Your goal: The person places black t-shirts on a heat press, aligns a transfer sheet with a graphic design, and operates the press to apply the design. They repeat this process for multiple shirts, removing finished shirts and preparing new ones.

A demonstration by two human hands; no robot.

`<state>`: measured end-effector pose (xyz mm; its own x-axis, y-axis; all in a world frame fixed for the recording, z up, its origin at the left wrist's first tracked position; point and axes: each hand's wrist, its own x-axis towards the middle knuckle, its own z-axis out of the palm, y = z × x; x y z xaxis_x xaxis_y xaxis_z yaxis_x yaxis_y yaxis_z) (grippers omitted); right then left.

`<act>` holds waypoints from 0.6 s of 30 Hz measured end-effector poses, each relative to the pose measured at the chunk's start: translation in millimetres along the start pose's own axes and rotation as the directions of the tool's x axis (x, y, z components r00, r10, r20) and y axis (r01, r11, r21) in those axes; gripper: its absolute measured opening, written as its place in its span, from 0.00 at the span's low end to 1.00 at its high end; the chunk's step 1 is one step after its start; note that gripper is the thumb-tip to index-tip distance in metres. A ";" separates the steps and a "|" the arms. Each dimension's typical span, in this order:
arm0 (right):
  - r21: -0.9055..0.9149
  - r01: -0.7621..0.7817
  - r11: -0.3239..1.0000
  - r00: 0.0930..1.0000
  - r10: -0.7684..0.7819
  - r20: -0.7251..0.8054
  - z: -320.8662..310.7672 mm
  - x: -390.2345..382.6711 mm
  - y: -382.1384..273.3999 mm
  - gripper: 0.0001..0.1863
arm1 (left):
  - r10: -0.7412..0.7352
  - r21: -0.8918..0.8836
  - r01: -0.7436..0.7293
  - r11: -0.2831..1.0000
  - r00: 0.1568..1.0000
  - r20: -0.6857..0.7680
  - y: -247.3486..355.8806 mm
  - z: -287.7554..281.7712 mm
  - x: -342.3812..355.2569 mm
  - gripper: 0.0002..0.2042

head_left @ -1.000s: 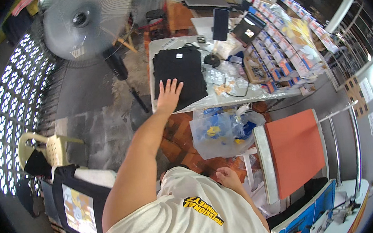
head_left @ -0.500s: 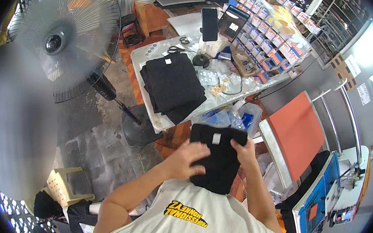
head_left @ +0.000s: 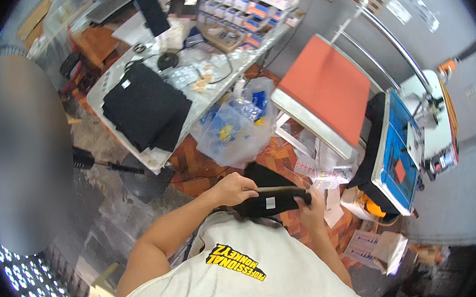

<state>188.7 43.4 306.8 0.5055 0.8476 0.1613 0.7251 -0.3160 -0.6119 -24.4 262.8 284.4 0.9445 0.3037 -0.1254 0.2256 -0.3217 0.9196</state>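
Both hands hold a folded black garment (head_left: 269, 198) in front of my chest, above the tiled floor. My left hand (head_left: 234, 187) grips its left edge and my right hand (head_left: 313, 208) grips its right end. A small white tag shows on the cloth. A stack of folded black shirts (head_left: 145, 107) lies on the white table (head_left: 108, 80) to my upper left. The orange platen of a heat press (head_left: 326, 87) stands ahead to my right.
A clear plastic bag (head_left: 236, 127) with blue and yellow packets hangs off the table edge. Boxes and small packets crowd the table's far end. A blue machine panel (head_left: 397, 147) sits to the right. Papers lie on the floor. A blurred fan fills the left side.
My left hand came off the shirt stack on the table. Both hands now grip a black garment, and my view has turned right, toward the orange press.
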 end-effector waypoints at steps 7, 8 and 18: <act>0.072 -0.591 0.803 0.806 0.589 0.051 -58.8 -133.4 66.7 0.19 | -0.291 -0.382 0.184 0.906 0.925 -0.246 -99.2 44.8 86.1 0.12; 0.019 -0.549 0.835 0.832 0.545 0.105 -61.7 -151.7 76.5 0.23 | -0.281 -0.472 0.136 0.871 0.927 -0.249 -98.9 66.5 102.1 0.11; -0.121 -0.575 0.809 0.799 0.587 0.130 -70.7 -199.5 96.5 0.23 | 0.140 -0.536 0.220 0.815 0.823 0.551 -45.6 343.1 237.9 0.29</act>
<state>190.9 -186.3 270.3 0.7687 0.5473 -0.3309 0.3530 -0.7945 -0.4941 272.0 42.0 84.8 0.9402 -0.2894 -0.1794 0.2635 0.2847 0.9217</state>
